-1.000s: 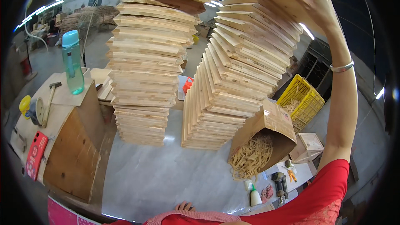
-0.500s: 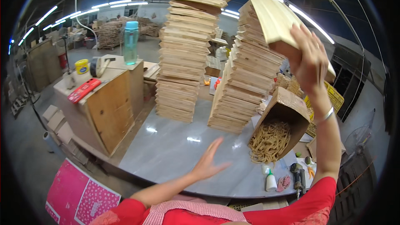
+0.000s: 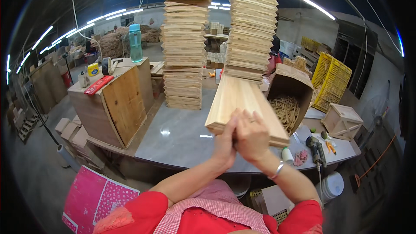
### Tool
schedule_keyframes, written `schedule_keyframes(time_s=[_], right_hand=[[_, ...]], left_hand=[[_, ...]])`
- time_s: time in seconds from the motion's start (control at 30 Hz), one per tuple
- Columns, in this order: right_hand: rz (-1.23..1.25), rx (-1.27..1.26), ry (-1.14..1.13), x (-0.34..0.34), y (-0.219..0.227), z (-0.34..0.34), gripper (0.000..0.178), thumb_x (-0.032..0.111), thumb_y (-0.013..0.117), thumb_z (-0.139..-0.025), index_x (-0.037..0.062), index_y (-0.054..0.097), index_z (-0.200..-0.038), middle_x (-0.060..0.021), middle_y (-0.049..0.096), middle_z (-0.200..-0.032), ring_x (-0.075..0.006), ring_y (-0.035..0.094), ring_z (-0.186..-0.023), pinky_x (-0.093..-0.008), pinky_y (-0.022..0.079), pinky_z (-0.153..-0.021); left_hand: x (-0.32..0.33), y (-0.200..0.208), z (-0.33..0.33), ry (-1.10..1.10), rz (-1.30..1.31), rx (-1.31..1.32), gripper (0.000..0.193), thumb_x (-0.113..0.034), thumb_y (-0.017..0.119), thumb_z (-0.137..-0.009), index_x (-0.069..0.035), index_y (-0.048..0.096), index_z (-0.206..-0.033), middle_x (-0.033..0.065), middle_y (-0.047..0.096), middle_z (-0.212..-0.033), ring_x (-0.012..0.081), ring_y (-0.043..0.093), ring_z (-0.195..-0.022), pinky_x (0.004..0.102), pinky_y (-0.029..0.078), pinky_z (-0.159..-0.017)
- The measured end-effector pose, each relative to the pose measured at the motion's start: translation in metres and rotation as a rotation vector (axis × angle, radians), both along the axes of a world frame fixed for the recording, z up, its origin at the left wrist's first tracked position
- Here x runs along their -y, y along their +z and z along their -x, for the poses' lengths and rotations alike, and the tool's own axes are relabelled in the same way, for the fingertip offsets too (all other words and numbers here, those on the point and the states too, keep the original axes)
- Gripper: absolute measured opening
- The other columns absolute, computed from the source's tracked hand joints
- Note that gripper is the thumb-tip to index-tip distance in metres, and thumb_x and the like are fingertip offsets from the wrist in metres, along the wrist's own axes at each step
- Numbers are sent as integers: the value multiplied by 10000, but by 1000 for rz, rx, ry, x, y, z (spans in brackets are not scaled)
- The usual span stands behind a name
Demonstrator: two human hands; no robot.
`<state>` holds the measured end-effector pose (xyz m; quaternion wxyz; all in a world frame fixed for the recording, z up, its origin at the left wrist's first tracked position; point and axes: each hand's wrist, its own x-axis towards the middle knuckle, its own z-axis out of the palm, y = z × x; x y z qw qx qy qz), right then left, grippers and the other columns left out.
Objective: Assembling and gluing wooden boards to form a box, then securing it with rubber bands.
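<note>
Both my hands are closed on the near end of a pale wooden board point(image 3: 240, 97) with bevelled edges, held tilted over the grey tabletop. My left hand point(image 3: 226, 142) grips its near edge, thumb on top. Pressed beside it, my right hand point(image 3: 252, 138) has its fingers curled over the same edge; the undersides of the grips are hidden. Behind the board rises a tall stack of similar wooden pieces point(image 3: 251, 30). A second, taller stack point(image 3: 184, 52) stands to its left.
A tipped cardboard box point(image 3: 292, 74) of tan strips lies right of the board. A pneumatic tool point(image 3: 315, 149), a white bottle point(image 3: 287, 156) and a pink cloth point(image 3: 300, 157) lie at the near right. On the left cabinet point(image 3: 123, 108) stands a teal water bottle point(image 3: 135, 45).
My right hand has brought the board down and left from above the right stack to in front of me. My left hand, open and free before, now grips it too.
</note>
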<state>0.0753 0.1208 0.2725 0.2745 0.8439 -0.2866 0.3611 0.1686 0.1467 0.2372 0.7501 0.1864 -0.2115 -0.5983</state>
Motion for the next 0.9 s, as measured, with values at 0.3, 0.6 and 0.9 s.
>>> schedule_keyframes(time_s=[0.3, 0.6, 0.9], right_hand=[[-378, -113, 153, -3, -141, -63, 445, 191, 659, -767, -67, 573, -1119, -214, 615, -1038, -363, 608, -995, -404, 508, -832], [-771, 50, 322, 72, -144, -57, 459, 366, 675, -852, -28, 657, -1087, -223, 681, -1045, -388, 648, -994, -453, 524, -876], [-820, -3, -198, 265, -234, -73, 511, 377, 667, -858, -43, 646, -1148, -236, 568, -1294, -394, 533, -1214, -475, 417, -1035]], left_hand=[[12, -185, -89, -81, -173, 71, 532, -473, 554, -922, -89, 538, -1290, 116, 584, -1293, 260, 553, -1221, 419, 435, -1067], [-21, -210, -211, 28, -593, 313, 444, -219, 561, -992, 84, 468, -1303, 244, 584, -1260, 318, 640, -1112, 433, 580, -862], [-71, -210, -176, 28, -845, 688, 378, -234, 656, -953, 37, 588, -1208, 164, 658, -1133, 260, 659, -1037, 365, 561, -841]])
